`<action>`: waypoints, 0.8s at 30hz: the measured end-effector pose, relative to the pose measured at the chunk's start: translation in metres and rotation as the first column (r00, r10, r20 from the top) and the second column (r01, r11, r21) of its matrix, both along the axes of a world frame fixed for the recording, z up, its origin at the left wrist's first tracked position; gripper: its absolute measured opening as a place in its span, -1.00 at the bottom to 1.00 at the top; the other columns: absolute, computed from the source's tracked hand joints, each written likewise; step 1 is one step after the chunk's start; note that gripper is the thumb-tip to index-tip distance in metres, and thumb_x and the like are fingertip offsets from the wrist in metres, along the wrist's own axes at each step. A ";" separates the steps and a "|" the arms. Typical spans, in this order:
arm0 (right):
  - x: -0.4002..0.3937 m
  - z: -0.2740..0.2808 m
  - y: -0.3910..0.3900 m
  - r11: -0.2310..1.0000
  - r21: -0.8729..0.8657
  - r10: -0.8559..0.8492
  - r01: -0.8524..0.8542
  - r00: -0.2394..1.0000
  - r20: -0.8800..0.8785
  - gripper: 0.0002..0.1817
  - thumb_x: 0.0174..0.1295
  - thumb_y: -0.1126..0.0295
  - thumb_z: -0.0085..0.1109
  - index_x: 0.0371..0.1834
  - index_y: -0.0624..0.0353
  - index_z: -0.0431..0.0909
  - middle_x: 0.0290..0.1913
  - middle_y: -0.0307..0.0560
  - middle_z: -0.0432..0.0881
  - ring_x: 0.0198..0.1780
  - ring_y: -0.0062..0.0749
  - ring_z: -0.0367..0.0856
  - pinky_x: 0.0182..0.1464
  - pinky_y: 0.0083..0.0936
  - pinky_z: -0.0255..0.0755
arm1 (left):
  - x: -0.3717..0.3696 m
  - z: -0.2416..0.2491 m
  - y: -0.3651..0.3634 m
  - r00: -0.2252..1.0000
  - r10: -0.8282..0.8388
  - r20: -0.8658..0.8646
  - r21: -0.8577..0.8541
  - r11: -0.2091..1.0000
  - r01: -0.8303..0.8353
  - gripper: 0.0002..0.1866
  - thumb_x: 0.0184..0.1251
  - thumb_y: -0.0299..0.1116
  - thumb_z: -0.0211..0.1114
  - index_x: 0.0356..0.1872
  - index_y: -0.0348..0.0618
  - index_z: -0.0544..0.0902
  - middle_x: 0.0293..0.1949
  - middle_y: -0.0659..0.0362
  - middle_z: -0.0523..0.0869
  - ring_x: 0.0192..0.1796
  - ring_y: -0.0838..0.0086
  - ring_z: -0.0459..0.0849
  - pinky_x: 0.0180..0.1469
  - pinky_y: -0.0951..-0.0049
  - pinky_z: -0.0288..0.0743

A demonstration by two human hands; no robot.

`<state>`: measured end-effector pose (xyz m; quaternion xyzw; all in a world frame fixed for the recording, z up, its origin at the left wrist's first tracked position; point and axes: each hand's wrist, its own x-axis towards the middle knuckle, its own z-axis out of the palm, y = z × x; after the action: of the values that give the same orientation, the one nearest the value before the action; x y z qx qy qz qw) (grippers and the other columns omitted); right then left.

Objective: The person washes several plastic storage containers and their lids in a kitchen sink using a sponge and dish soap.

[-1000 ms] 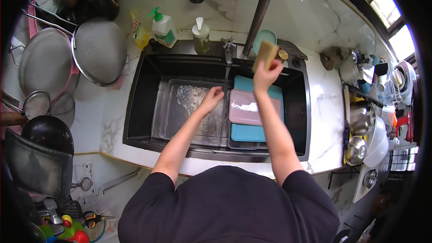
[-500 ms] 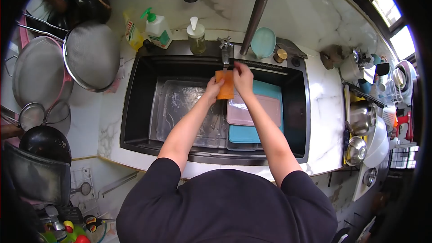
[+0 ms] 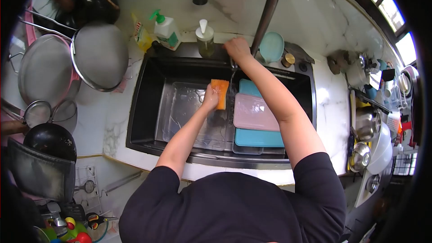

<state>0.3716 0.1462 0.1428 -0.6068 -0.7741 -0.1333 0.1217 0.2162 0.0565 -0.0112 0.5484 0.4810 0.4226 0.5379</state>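
Note:
My left hand (image 3: 210, 98) grips an orange sponge (image 3: 220, 93) over the sink (image 3: 144, 85), just left of the small tap (image 3: 233, 64). On top of that tap, my right hand (image 3: 238, 48) is closed around the handle, which it hides. A thin streak of water seems to fall below the spout, right of the sponge. Beneath my left hand a clear plastic container (image 3: 180, 112) lies in the basin. To its right, a pink lid (image 3: 254, 113) rests over blue lids (image 3: 257, 137), partly covered by my right forearm.
Behind the sink stand a clear pump bottle (image 3: 205, 40), a white bottle with green pump (image 3: 167, 32) and a light-blue dish (image 3: 272, 47). A tall dark faucet (image 3: 268, 9) rises beside my right hand. Strainers (image 3: 100, 56) hang left; metal bowls (image 3: 360, 156) are at right.
My right hand has moved up from beside the sponge onto the tap handle. My left hand has drawn the sponge slightly down and left, away from the spout. The view has shifted a little.

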 end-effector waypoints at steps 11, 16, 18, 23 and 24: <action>-0.046 0.101 0.041 0.986 0.093 0.164 -0.136 0.746 -0.645 -0.80 -0.02 0.30 0.18 -0.43 0.21 0.61 -0.43 0.08 0.60 -0.34 -0.06 0.58 -0.26 -0.32 0.45 | -0.050 0.132 0.027 0.938 -0.103 0.331 -0.126 0.980 0.152 -0.68 0.37 -0.25 -0.09 -0.03 -0.28 0.37 -0.13 0.15 0.53 -0.12 0.48 0.54 -0.05 0.47 0.40; -0.059 0.100 0.048 0.977 0.047 0.205 -0.207 0.857 -0.474 -0.95 -0.15 0.52 0.18 -0.58 0.25 0.60 -0.50 0.14 0.57 -0.40 -0.05 0.57 -0.30 -0.35 0.45 | -0.041 0.189 0.057 0.886 -0.024 0.463 -0.161 0.981 0.111 -0.65 0.38 -0.20 -0.13 -0.08 -0.31 0.40 -0.17 0.12 0.55 -0.16 0.45 0.56 -0.08 0.46 0.43; -0.062 0.093 0.045 0.979 0.045 0.193 -0.197 0.852 -0.486 -0.95 -0.16 0.55 0.16 -0.58 0.27 0.60 -0.49 0.15 0.57 -0.40 -0.04 0.57 -0.32 -0.36 0.45 | -0.037 0.193 0.063 0.877 0.028 0.480 -0.192 0.979 0.074 -0.63 0.38 -0.18 -0.14 -0.11 -0.34 0.40 -0.21 0.09 0.56 -0.19 0.44 0.57 -0.12 0.45 0.44; -0.060 0.080 0.043 0.979 0.107 0.206 -0.176 0.832 -0.515 -0.94 -0.19 0.62 0.12 -0.61 0.30 0.58 -0.50 0.15 0.56 -0.41 -0.04 0.57 -0.35 -0.36 0.45 | -0.031 0.192 0.069 0.869 0.027 0.494 -0.225 0.970 0.097 -0.63 0.39 -0.19 -0.16 -0.10 -0.33 0.41 -0.21 0.10 0.57 -0.19 0.41 0.58 -0.10 0.43 0.44; -0.060 0.085 0.046 0.978 0.112 0.210 -0.178 0.835 -0.509 -0.94 -0.19 0.62 0.12 -0.61 0.30 0.58 -0.50 0.15 0.56 -0.41 -0.04 0.57 -0.35 -0.36 0.45 | -0.030 0.195 0.069 0.873 0.021 0.488 -0.240 0.964 0.111 -0.64 0.39 -0.19 -0.18 -0.10 -0.32 0.41 -0.20 0.10 0.57 -0.17 0.40 0.59 -0.08 0.41 0.45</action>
<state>0.3121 0.1918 0.2280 -0.5347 -0.7658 0.0247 0.3564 0.1862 0.1257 0.1838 0.3605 0.3685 0.4671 0.7184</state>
